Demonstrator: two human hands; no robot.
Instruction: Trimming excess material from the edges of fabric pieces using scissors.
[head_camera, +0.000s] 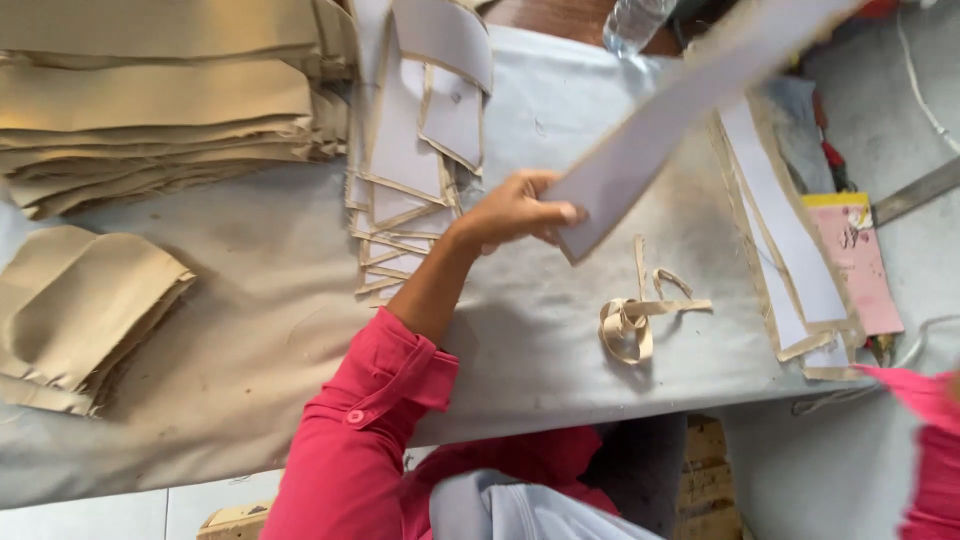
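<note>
My left hand (512, 212) reaches over the grey-covered table (540, 340) and pinches the near end of a long pale grey strip (668, 118). The strip is lifted off the table and slants up to the far right. Just left of the hand lies a stack of white-faced, tan-edged pieces (412, 150). A curl of tan trimmings (632, 322) lies on the table in front of the hand. Of my right arm only a pink-red sleeve (925, 445) shows at the right edge; the hand itself is out of view.
Tall piles of folded tan fabric (160, 95) fill the far left. Curved tan cut pieces (85, 315) sit at the near left. A stack of long white strips (790, 240), a pink card (858, 262) and a metal ruler (915, 192) lie right. A clear bottle (635, 22) stands at the back.
</note>
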